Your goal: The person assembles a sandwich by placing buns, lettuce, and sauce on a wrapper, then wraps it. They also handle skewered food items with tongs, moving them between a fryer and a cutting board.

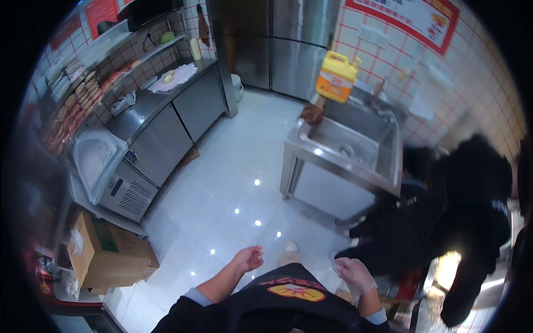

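A clear plastic glove (362, 277) covered the right hand (355, 275), its fingers bent around nothing that could be made out, while the left hand (249, 259) hung bare and empty above the floor (222, 205), fingers loosely curled. One hand was gloved and one was not; no other handling was in evidence. Printing marked the black apron (296, 292), the yellow jug (336, 77) by the sink (343, 136) and a red-bordered sign (411, 22).
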The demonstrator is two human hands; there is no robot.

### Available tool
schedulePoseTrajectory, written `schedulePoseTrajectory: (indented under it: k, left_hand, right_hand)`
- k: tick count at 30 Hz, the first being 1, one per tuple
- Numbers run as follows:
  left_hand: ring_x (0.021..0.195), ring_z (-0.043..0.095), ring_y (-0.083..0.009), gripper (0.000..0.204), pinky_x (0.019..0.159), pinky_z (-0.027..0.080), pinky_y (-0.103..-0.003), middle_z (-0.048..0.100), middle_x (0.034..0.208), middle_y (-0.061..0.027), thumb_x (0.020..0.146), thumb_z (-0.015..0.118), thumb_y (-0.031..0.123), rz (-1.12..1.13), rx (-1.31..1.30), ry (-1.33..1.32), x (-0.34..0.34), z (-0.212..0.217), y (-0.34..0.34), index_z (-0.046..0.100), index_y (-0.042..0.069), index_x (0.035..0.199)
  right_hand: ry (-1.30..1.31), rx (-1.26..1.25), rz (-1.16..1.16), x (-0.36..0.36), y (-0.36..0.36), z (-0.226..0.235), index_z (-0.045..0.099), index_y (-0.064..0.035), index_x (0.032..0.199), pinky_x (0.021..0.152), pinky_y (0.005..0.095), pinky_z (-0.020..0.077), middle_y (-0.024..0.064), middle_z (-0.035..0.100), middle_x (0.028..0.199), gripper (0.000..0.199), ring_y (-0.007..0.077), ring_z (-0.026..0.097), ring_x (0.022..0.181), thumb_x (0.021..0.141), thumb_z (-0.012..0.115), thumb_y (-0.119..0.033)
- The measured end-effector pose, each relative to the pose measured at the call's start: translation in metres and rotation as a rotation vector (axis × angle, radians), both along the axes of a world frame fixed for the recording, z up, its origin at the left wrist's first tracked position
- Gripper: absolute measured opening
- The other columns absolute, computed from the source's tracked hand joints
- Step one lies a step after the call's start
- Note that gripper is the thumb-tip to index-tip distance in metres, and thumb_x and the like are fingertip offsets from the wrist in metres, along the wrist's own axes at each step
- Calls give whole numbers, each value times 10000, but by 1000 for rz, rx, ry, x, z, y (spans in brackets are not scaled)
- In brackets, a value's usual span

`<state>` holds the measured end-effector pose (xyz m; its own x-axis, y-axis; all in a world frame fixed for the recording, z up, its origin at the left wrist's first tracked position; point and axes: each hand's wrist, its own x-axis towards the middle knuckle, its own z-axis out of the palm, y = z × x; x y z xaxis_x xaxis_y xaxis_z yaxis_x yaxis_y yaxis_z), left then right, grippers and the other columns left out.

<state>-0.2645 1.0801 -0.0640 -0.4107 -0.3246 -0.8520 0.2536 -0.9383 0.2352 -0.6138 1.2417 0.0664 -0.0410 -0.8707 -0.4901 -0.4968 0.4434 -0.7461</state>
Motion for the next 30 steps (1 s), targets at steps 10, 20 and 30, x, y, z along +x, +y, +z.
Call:
schedulePoseTrajectory:
  k: [10,20,30]
  left_hand:
    - [600,527,-170,60,663,495,-354,577,722,-15,878,545,171,472,-14,-96,55,31,-225,577,120,875]
    - [546,500,-153,128,612,475,-359,544,627,9,900,487,185,812,136,7,131,-9,-446,576,128,828]
    - [527,512,-142,44,584,485,-318,566,657,13,860,540,144,763,-198,-151,200,61,-819,578,123,856]
  right_hand:
    - [63,-262,606,4,-404,2,554,-7,1137,732,375,471,189,631,914,401,320,612,834,849,550,-285]
    - [-74,-397,935,137,-772,53,553,-10,1138,720,357,478,161,648,876,364,298,619,804,858,544,-241]
    - [-69,-29,629,128,-1006,36,521,-13,1207,702,287,467,99,625,950,382,153,581,800,884,551,-214]
